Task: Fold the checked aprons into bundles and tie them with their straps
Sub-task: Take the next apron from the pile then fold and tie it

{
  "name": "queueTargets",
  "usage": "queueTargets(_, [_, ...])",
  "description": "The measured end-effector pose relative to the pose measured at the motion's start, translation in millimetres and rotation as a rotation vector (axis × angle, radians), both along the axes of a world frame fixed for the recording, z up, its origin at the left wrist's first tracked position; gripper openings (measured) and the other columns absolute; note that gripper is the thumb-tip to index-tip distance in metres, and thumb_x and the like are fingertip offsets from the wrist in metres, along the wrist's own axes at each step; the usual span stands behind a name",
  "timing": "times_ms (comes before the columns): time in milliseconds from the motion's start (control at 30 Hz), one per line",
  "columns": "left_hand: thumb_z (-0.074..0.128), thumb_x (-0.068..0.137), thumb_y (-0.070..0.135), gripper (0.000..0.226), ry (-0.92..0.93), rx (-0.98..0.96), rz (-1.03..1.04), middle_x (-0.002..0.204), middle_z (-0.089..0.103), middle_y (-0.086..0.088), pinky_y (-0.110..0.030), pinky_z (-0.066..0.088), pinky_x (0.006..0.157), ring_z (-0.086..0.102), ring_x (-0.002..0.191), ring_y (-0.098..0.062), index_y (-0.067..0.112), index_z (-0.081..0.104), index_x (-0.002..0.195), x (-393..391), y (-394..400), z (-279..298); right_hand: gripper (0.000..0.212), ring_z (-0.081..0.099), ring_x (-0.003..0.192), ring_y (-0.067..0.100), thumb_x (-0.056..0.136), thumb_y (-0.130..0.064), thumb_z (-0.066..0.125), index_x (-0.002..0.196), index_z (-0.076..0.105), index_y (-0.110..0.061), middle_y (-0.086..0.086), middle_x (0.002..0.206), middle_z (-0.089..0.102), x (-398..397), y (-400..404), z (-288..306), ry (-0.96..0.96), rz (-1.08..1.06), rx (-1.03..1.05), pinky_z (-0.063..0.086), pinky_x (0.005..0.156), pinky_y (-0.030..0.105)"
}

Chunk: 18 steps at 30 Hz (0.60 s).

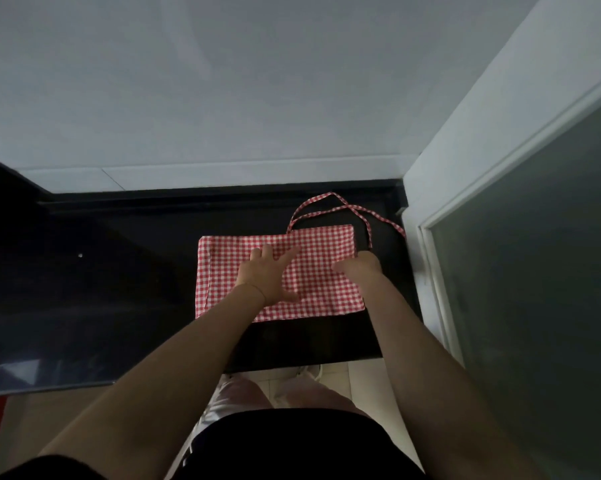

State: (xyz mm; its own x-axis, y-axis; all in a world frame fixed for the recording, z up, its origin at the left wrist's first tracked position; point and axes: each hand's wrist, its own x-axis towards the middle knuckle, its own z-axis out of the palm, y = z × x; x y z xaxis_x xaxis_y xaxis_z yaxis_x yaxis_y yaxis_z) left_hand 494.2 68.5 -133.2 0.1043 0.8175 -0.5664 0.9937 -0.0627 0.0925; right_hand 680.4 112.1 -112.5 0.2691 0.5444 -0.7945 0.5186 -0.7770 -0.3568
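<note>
Mid-fold: left hand (262, 271) spread flat on the checked apron (222, 271), right hand (359, 268) curled at its right edge, grip unclear; next, folding narrower toward the straps (330, 202) at upper right.

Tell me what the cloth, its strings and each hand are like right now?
Checked apron: folded into a flat rectangle on the dark counter, not yet bundled.
Straps: loose, untied, trailing behind the apron.
Left hand: fingers spread, pressing flat on the apron.
Right hand: at the apron's right edge; grip unclear.
</note>
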Motion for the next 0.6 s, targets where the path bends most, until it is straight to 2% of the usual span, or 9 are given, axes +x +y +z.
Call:
queueTargets(67, [0.071,0.065,0.075,0.12,0.044,-0.022,-0.006,0.155,0.022,-0.016,-0.05,0.044,0.103,0.03,0.14,-0.035,0.046,-0.006,0.152,3,1,-1,0.07,0.05,0.129,0.034,0.084,-0.028,0.075,0.144,0.043,-0.011,0.013,0.144,0.048,6,-2,1,0.069,-0.001,0.016,0.041,0.108,0.047])
queueTargets(133, [0.073,0.062,0.076,0.128,0.069,-0.044,-0.008,0.157,0.018,-0.018,-0.052,0.043,0.104,0.027,0.142,-0.037,0.045,-0.013,0.151,6,2,-2,0.072,0.05,0.13,0.033,0.083,-0.029,0.077,0.145,0.043,-0.012,0.012,0.144,0.049,14,-6,4,0.14,0.03,0.005,0.041,0.106,0.047])
queueTargets(233, [0.076,0.058,0.076,0.137,0.07,-0.059,0.009,0.16,0.013,-0.02,-0.053,0.043,0.105,0.024,0.145,-0.039,0.044,-0.021,0.15,11,6,-4,0.063,0.055,0.124,0.032,0.085,-0.025,0.076,0.139,0.049,-0.01,0.011,0.139,0.055,25,-9,11,0.253,0.069,0.024,0.048,0.095,0.042])
queueTargets(367, [0.076,0.055,0.077,0.144,0.021,-0.051,0.069,0.16,0.015,-0.018,-0.051,0.043,0.106,0.027,0.144,-0.037,0.038,-0.024,0.151,21,12,-5,0.05,0.057,0.119,0.028,0.09,-0.019,0.07,0.136,0.053,-0.009,0.009,0.135,0.058,33,-6,25,0.225,0.135,0.184,0.05,0.085,0.034])
queueTargets(433, [0.077,0.055,0.077,0.147,0.021,-0.041,0.087,0.159,0.018,-0.018,-0.049,0.044,0.105,0.03,0.142,-0.036,0.032,-0.025,0.152,26,14,-6,0.044,0.058,0.104,0.018,0.091,-0.016,0.066,0.133,0.054,-0.01,0.005,0.126,0.061,30,-5,34,0.22,0.213,0.235,0.048,0.076,0.026])
queueTargets(500, [0.079,0.054,0.075,0.152,0.016,-0.036,0.122,0.157,0.021,-0.017,-0.047,0.045,0.105,0.032,0.141,-0.034,0.023,-0.024,0.153,30,18,-5,0.038,0.057,0.088,0.008,0.091,-0.015,0.062,0.129,0.057,-0.013,-0.004,0.107,0.063,20,-7,46,0.255,0.313,0.249,0.045,0.067,0.021])
queueTargets(533, [0.08,0.053,0.073,0.153,0.003,-0.039,0.139,0.157,0.02,-0.017,-0.046,0.044,0.106,0.032,0.141,-0.033,0.02,-0.023,0.153,31,21,-5,0.035,0.058,0.086,0.007,0.091,-0.015,0.061,0.126,0.059,-0.014,-0.006,0.1,0.062,14,-8,50,0.265,0.358,0.254,0.046,0.067,0.021])
queueTargets(600, [0.082,0.056,0.069,0.151,-0.08,-0.039,0.17,0.159,0.018,-0.017,-0.047,0.039,0.111,0.027,0.145,-0.033,0.018,-0.021,0.154,30,26,-3,0.023,0.064,0.089,0.017,0.09,-0.015,0.058,0.112,0.064,-0.011,0.003,0.098,0.067,5,-8,55,0.248,0.386,0.279,0.052,0.073,0.027])
